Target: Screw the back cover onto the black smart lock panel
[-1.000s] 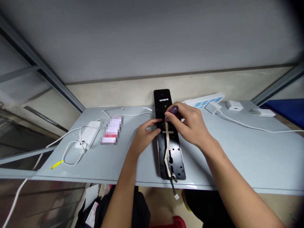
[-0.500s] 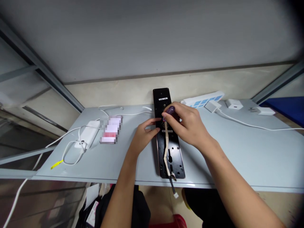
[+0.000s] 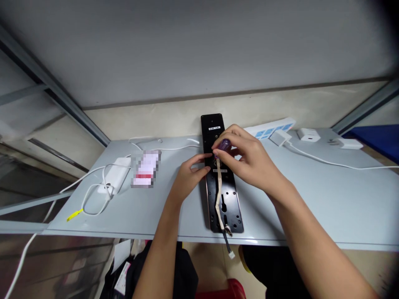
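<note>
A long black lock panel (image 3: 211,189) lies lengthwise on the shelf, its underside with holes and small white labels facing up. Along it runs a cable in cream tape (image 3: 219,191), with a white connector (image 3: 231,255) hanging past the front edge. My right hand (image 3: 245,151) is closed around the purple handle of a screwdriver (image 3: 225,145) over the panel's middle; the fingers and handle hide its tip. My left hand (image 3: 190,176) grips the panel's left edge with thumb and fingertips, steadying it beside the screwdriver.
To the left lie a phone (image 3: 147,168) with a blurred screen and a white power bank (image 3: 115,174) with a looped cable. At the back right are a white power strip (image 3: 271,128), a plugged charger (image 3: 280,137) and two more adapters (image 3: 308,134). Metal posts flank the shelf.
My right hand's fingers have shifted slightly around the screwdriver handle, the knuckles rising a little. My left hand and the panel keep their places.
</note>
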Available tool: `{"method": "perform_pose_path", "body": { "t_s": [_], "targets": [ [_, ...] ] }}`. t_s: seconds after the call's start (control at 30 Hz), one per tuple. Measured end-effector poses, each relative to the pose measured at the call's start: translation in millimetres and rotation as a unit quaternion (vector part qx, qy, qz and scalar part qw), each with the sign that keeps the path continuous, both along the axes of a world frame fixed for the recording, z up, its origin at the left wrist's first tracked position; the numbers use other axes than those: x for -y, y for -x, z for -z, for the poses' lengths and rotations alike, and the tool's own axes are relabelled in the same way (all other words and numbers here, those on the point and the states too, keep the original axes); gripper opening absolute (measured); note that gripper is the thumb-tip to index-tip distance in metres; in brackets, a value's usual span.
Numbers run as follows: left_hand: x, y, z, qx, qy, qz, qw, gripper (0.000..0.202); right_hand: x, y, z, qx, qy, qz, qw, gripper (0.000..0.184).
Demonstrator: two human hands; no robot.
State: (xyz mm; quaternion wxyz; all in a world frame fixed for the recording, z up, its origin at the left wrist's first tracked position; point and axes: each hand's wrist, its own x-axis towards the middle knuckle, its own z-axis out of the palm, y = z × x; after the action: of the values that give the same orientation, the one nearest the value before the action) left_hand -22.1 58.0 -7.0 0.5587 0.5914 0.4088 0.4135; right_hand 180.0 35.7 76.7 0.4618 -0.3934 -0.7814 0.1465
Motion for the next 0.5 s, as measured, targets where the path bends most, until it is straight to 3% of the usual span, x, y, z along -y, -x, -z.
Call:
{"method": "perform_pose_path", "body": {
  "t_s": [0.03,0.1,0.17,0.33,0.5],
  "targets": [
    [0.0,-0.1,0.5,0.001,-0.001,-0.002,1.000,0.045,0.2,0.5,1.0,-0.017,0.005,-0.004,1.000,0.005],
    [-0.2,-0.4,1.4,0.003,-0.004,-0.004,1.000,0.045,0.1,1.5,4.8,-0.053,0.005,0.002,0.999,0.029],
    [-0.3,-0.6,2.2,0.008,-0.007,-0.002,1.000,0.044,-0.5,1.9,10.3,-0.071,-0.011,0.012,0.997,0.038],
    [0.0,-0.5,1.8,0.017,-0.008,0.014,1.000,0.043,-0.7,3.6,18.5,-0.036,-0.095,0.044,0.994,0.016],
    [1.0,0.1,0.9,0.005,-0.010,0.005,1.000,0.044,2.8,8.0,12.4,-0.066,-0.133,0.082,0.986,0.015]
  ]
}}
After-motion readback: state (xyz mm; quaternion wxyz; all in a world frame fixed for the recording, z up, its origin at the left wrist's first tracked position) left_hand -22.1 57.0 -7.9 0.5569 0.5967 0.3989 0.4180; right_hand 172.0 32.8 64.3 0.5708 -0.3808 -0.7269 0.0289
